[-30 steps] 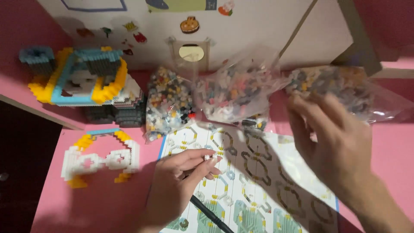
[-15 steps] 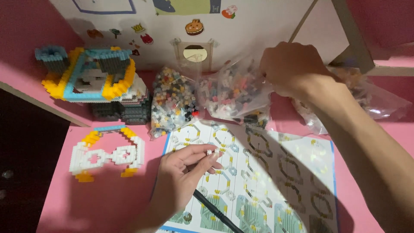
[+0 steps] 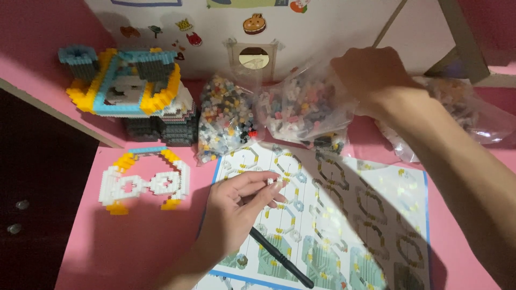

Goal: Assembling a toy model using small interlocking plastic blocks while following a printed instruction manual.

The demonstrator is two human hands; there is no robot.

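Observation:
My left hand (image 3: 236, 209) rests on the printed instruction sheet (image 3: 344, 215), fingers pinched around a tiny white brick near its fingertips. A black stick tool (image 3: 282, 258) lies under that hand. My right hand (image 3: 371, 72) reaches far back into the middle clear bag of small mixed bricks (image 3: 301, 110), fingers bent inside its opening. What the fingers hold there is hidden.
A second bag of bricks (image 3: 226, 115) stands left of it, a third bag (image 3: 462, 113) at the right. A flat white and yellow brick piece (image 3: 142, 182) lies on the pink table. A blue, yellow and grey brick model (image 3: 126, 91) stands back left against the stickered wall.
My right hand went from above the sheet at the right up to the middle bag and now sits in its opening. The left hand stayed on the sheet.

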